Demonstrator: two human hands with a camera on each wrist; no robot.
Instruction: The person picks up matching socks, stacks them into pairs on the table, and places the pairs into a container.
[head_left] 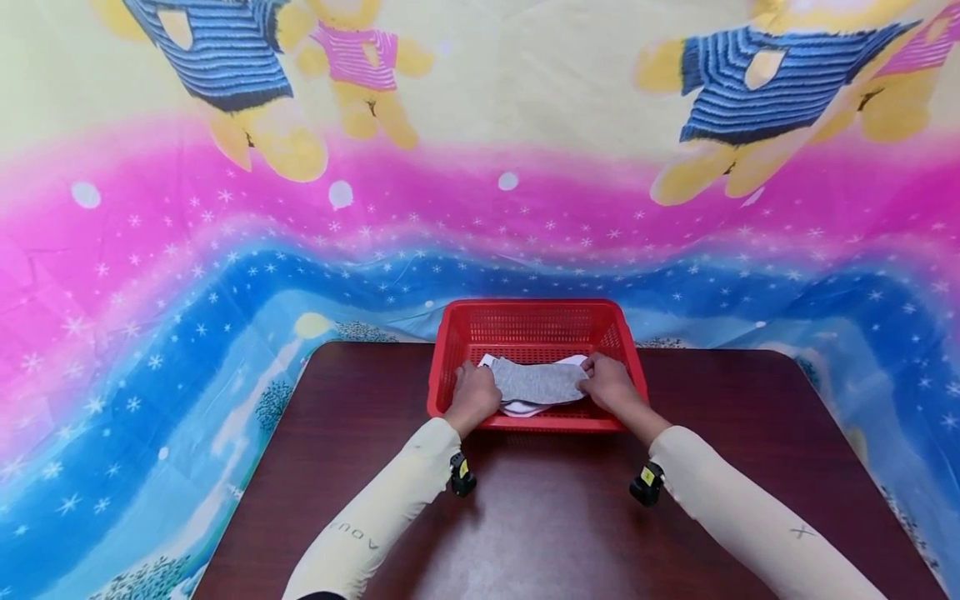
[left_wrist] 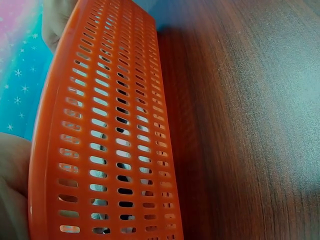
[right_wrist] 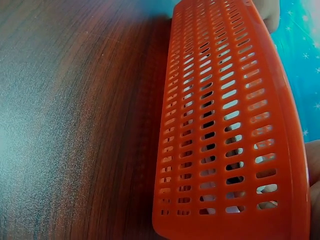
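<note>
Inside the red plastic basket (head_left: 534, 305), a flat grey sock (head_left: 538, 382) is stretched sideways between my two hands. My left hand (head_left: 474, 396) pinches its left end, and the right hand (head_left: 609, 385) pinches its right end. White socks (head_left: 522, 410) show beneath and around the grey one. In both wrist views the slotted basket wall (left_wrist: 42, 145) covers most of the view. Fingers are largely hidden behind it, and pale cloth shows through the slots.
The basket stands near the far edge of a dark brown wooden table (head_left: 540, 517). Behind the table hangs a printed curtain (head_left: 480, 208) with bears and snowflakes. Black wrist cameras (head_left: 462, 475) hang below both sleeves, above the tabletop.
</note>
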